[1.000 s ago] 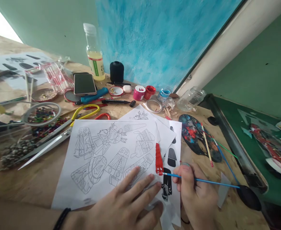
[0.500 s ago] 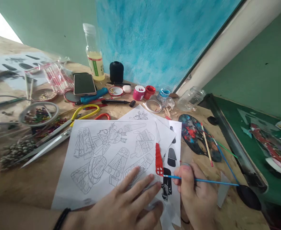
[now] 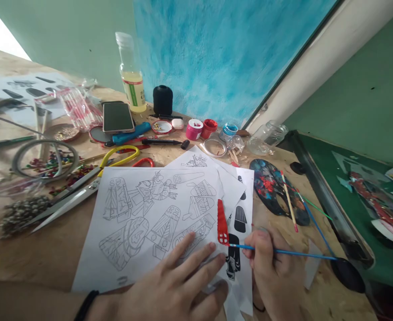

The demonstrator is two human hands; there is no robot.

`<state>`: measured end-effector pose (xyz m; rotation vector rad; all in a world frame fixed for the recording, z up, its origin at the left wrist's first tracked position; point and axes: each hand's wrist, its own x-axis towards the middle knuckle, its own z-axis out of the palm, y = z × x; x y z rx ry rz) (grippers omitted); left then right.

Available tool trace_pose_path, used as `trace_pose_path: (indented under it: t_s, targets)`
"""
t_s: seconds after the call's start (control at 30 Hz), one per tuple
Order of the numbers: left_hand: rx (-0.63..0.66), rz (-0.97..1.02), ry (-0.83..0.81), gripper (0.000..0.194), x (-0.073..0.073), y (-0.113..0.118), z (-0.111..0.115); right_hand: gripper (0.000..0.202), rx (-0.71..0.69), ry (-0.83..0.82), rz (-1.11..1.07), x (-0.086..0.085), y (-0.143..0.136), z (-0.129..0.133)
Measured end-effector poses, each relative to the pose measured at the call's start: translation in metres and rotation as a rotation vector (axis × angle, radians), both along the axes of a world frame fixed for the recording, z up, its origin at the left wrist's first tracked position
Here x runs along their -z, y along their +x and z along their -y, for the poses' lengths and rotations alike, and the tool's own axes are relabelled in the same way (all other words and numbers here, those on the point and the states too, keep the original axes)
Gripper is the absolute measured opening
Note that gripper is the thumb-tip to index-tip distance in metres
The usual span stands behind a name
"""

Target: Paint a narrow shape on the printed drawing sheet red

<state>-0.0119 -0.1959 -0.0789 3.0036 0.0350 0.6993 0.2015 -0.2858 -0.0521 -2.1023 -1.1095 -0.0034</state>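
My left hand point(image 3: 183, 278) lies flat with fingers spread on a white sheet of line drawings point(image 3: 129, 232). A thin blue paintbrush point(image 3: 299, 254) is pinched between the thumb and fingers of my right hand point(image 3: 275, 267). Its tip touches the lower end of a small red-painted cutout point(image 3: 221, 223) with white window-like openings. The cutout lies beside my left fingertips. Beneath it, another sheet with black printed shapes point(image 3: 240, 219) shows at the right.
A paint-smeared palette point(image 3: 261, 189) with sticks and brushes lies right. Behind the sheets stand open paint jars point(image 3: 209, 128), a glass jar point(image 3: 268, 136) and a bottle point(image 3: 132, 87). Yellow-handled scissors point(image 3: 79, 194), a phone point(image 3: 117, 117) and a round ring point(image 3: 45, 159) over beads lie left.
The brush tip has shifted very slightly at the cutout's lower end. At far left, the ring over the beads has moved left, and blurred shapes have appeared beside it. My left hand stays put.
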Motion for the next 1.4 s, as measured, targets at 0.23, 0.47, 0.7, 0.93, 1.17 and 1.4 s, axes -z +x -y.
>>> trace_pose_path:
  t_s: [0.23,0.47,0.7,0.93,1.17,1.4]
  targets:
    - [0.015,-0.066,0.003,0.041,0.001,-0.003,-0.001,0.053,0.022,-0.014,0.007,-0.003,-0.001,-0.002]
    - [0.027,-0.053,0.02,0.038,-0.005,-0.004,-0.004,0.051,0.012,0.0,-0.051,-0.002,0.0,-0.002]
    - [-0.004,0.013,0.008,0.035,0.005,-0.002,0.002,0.049,0.072,-0.013,-0.083,-0.005,-0.007,-0.002]
    - [-0.005,0.018,0.009,0.036,0.005,0.004,-0.002,0.046,0.075,-0.012,-0.06,-0.008,-0.01,-0.004]
    - [0.002,-0.003,0.003,0.036,0.001,0.001,-0.002,0.058,-0.012,0.025,-0.026,0.001,0.0,-0.001]
    - [-0.003,0.028,0.007,0.031,0.0,0.002,-0.003,0.058,0.065,0.004,-0.082,0.003,-0.004,0.0]
